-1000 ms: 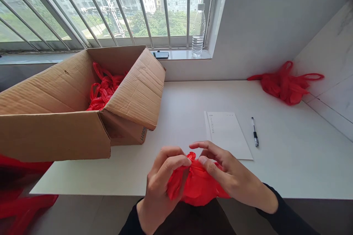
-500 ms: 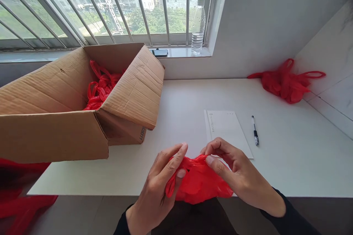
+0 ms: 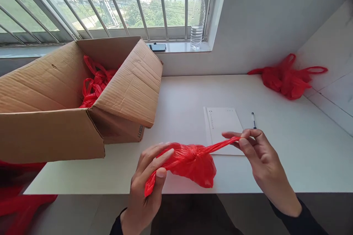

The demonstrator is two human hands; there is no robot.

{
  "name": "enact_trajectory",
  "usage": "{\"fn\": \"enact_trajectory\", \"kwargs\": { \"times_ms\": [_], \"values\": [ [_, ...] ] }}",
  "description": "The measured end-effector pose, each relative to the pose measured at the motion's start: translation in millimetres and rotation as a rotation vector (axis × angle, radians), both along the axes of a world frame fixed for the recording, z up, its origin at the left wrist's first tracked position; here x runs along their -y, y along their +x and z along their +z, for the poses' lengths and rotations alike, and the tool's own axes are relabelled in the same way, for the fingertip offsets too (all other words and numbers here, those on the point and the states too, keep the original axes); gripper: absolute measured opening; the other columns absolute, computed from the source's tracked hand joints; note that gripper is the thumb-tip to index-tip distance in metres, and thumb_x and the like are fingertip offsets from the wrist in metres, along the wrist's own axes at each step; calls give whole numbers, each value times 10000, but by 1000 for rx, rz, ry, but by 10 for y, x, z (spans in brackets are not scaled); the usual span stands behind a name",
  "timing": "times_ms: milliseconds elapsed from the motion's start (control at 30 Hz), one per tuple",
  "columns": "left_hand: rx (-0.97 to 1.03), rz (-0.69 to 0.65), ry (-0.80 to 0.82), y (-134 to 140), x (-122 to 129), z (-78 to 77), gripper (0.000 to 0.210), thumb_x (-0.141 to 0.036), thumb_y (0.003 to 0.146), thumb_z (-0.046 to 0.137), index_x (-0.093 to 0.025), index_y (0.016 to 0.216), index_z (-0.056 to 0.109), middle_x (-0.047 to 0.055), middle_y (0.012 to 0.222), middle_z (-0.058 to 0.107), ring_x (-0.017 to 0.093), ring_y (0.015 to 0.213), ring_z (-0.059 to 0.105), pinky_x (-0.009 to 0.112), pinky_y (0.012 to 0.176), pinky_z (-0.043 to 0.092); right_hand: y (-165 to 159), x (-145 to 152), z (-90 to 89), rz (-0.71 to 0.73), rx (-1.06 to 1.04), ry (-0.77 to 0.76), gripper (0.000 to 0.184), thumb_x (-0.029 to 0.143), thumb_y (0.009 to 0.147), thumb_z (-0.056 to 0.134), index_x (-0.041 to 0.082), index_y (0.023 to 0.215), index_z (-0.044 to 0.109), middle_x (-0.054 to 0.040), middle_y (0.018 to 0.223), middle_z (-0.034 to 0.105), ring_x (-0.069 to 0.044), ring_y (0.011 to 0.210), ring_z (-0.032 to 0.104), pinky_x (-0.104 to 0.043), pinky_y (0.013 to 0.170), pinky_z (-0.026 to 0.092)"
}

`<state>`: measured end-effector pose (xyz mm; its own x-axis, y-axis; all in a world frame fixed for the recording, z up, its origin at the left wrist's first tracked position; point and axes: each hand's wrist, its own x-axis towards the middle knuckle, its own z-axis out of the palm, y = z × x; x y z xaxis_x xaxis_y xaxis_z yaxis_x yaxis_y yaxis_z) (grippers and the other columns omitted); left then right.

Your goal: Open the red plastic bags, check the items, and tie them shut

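Note:
A red plastic bag (image 3: 202, 167) hangs stretched between my hands above the front edge of the white table. My left hand (image 3: 150, 181) is closed around the gathered left end, thumb in front and fingers behind. With thumb and index finger, my right hand (image 3: 257, 150) pinches the tip of a twisted strand pulled out to the right. A knot-like gather shows where that strand meets the bag's body. What the bag contains cannot be seen. Under the strand lies a white notebook (image 3: 223, 121), and a pen (image 3: 253, 120) sits beyond my right hand, partly covered by it.
An open cardboard box (image 3: 124, 91) holding red plastic bags (image 3: 96, 84) stands at the left. Another red bag (image 3: 286, 77) lies at the table's far right corner. A water bottle (image 3: 197, 22) and a phone (image 3: 157, 47) rest on the windowsill. Red material (image 3: 24, 205) shows at lower left.
My right hand has moved right and slightly up, drawing a strand of the bag out taut. My left hand has shifted left with its end. The view has tilted slightly.

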<state>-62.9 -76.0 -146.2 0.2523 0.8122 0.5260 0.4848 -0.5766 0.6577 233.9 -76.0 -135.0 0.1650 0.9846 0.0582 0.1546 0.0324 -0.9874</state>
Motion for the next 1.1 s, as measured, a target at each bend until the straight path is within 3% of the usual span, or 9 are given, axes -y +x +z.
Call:
{"fn": "enact_trajectory", "kwargs": {
  "times_ms": [100, 200, 300, 433, 500, 633, 767, 933, 1100],
  "values": [
    [-40, -129, -6, 91, -97, -42, 441, -311, 1105, 353, -256, 1505, 529, 85, 1525, 545, 294, 1450, 420, 492, 1184, 373, -267, 36, 35, 69, -120, 9, 188, 480, 1069, 459, 293, 1054, 449, -64, 1270, 716, -231, 1299, 624, -479, 1106, 493],
    [-192, -114, -72, 189, -200, -189, 505, -294, 1089, 415, -287, 1593, 384, 76, 1638, 421, 288, 1530, 325, 523, 1231, 338, -509, 46, -126, 169, -89, 11, 195, 447, 1061, 494, 322, 1198, 436, -54, 1257, 700, -216, 1234, 655, -450, 1040, 556],
    [-359, -41, -132, 266, -243, -402, 611, -208, 1071, 444, -321, 1639, 247, 66, 1706, 309, 274, 1578, 257, 534, 1243, 351, -683, 37, -419, 237, 203, 135, 453, 351, 1045, 528, 358, 1471, 376, -57, 1245, 675, -226, 1203, 656, -486, 1065, 553],
    [-552, -31, -124, 296, -206, -670, 685, -165, 1051, 437, -309, 1659, 157, 81, 1714, 283, 300, 1582, 248, 574, 1226, 377, -835, 54, -805, 273, 650, 295, 597, 177, 1025, 450, 318, 1594, 344, -119, 1571, 473, -313, 1465, 454, -560, 1158, 489],
    [-632, -32, -111, 291, -186, -756, 708, -134, 1030, 433, -265, 1664, 146, 96, 1711, 281, 306, 1581, 243, 584, 1235, 356, -883, 78, -941, 271, 767, 305, 668, 133, 1008, 435, 282, 1635, 258, -130, 1649, 383, -332, 1522, 371, -569, 1167, 483],
    [-706, -34, -114, 288, -187, -839, 731, -97, 998, 435, -221, 1662, 156, 94, 1717, 259, 299, 1588, 218, 563, 1256, 323, -921, 111, -1067, 286, 856, 316, 732, 86, 989, 416, 237, 1658, 160, -139, 1661, 365, -322, 1530, 358, -566, 1164, 487],
    [-687, -33, -137, 306, -185, -831, 719, -98, 1014, 418, -251, 1663, 149, 64, 1720, 256, 277, 1589, 225, 546, 1266, 307, -888, 91, -1043, 261, 792, 306, 668, 108, 1000, 424, 234, 1636, 267, -111, 1653, 387, -309, 1518, 385, -534, 1176, 477],
    [-366, -10, -278, 262, -93, -620, 563, -269, 1108, 304, -293, 1658, 189, 18, 1719, 277, 232, 1601, 191, 466, 1270, 327, -678, 77, -924, 245, 330, 158, 336, 280, 1031, 523, 343, 1322, 679, -15, 1405, 666, -215, 1292, 646, -319, 1062, 573],
    [-177, 153, -256, 51, -68, -415, 519, -290, 1115, 298, -334, 1632, 281, 10, 1659, 416, 220, 1580, 258, 492, 1280, 302, -151, 86, -878, -152, 194, -196, 301, 523, 914, 683, 313, 1102, 790, -8, 1055, 812, -225, 967, 781, -174, 701, 653]
  ]
}}
